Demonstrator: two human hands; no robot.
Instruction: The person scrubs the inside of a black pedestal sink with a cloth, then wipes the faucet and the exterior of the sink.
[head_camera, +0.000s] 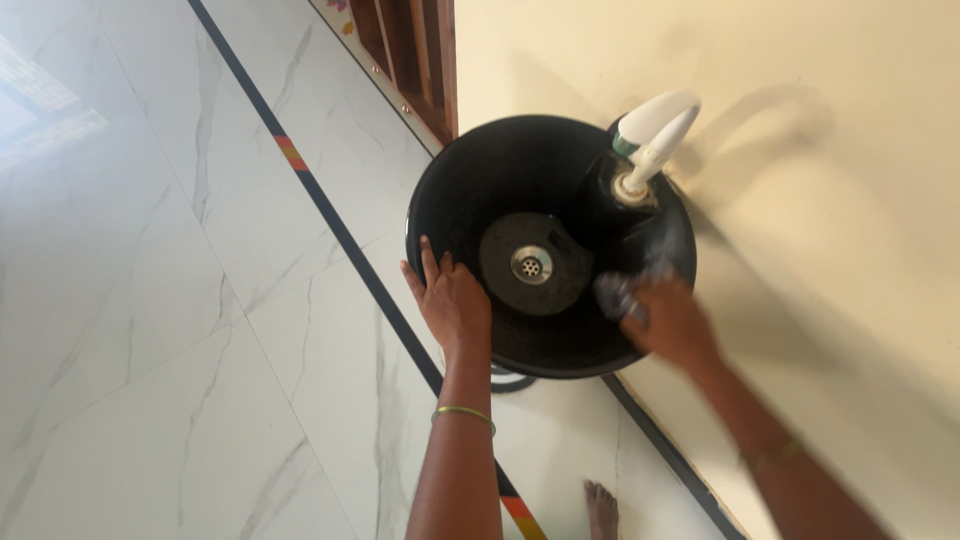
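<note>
Scrubber (620, 293), grey and blurred, sits inside the black basin (470, 190) at four o'clock from the drain (531, 264), clutched in the right hand (672, 322). Left hand (452, 300) lies flat, fingers spread, on the rim at eight o'clock.

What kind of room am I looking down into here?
Probably a home wash area: a round black wall-mounted basin with a metal drain, a white tap, and a glossy marble-look tiled floor beside a cream wall.

Motion-blurred right hand (672, 322), indistinct scrubber (615, 293)
</note>
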